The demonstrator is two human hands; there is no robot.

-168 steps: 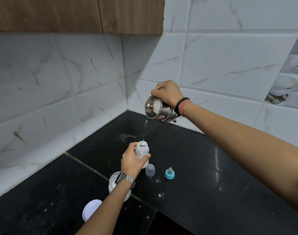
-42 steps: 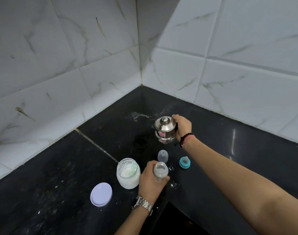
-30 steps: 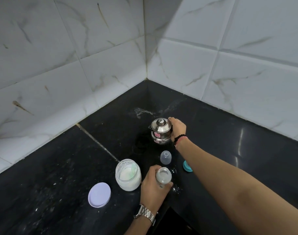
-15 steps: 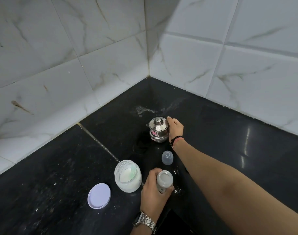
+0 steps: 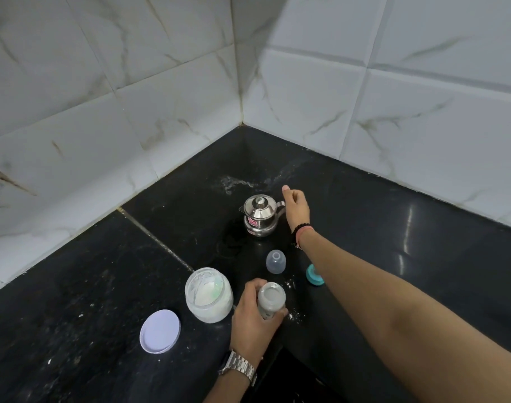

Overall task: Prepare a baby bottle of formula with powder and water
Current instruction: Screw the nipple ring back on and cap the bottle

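We stand at a black counter (image 5: 74,330) set into a corner of white marbled tile walls (image 5: 423,97). The left hand (image 5: 253,318) wraps its fingers round the baby bottle (image 5: 271,303), which stands upright and uncapped near the counter's front edge, milky liquid visible at its mouth. Spilled powder flecks the surface just right of the bottle.

The right hand (image 5: 297,209) hangs just right of the steel kettle (image 5: 260,215), fingers loosely curled and holding nothing; a gap shows between them and the kettle's handle. The kettle sits upright with its lid on, toward the far corner. Beyond it we see a whitish smear on the counter.

Between kettle and bottle stands the clear bottle cap (image 5: 275,261), apart from both. The teal nipple ring (image 5: 314,276) lies right of the cap, partly hidden by the right forearm, which crosses the near right of the scene.

Just left of the bottle sits the open powder jar (image 5: 208,295), close to the left hand; whether they touch we cannot tell. Its white lid (image 5: 160,330) lies flat to the near left, apart from the jar.

Open room: the left stretch of counter up to the wall, and the far right stretch beyond the forearm. A seam runs diagonally across the counter behind the jar. The front edge drops away just under the left wrist.
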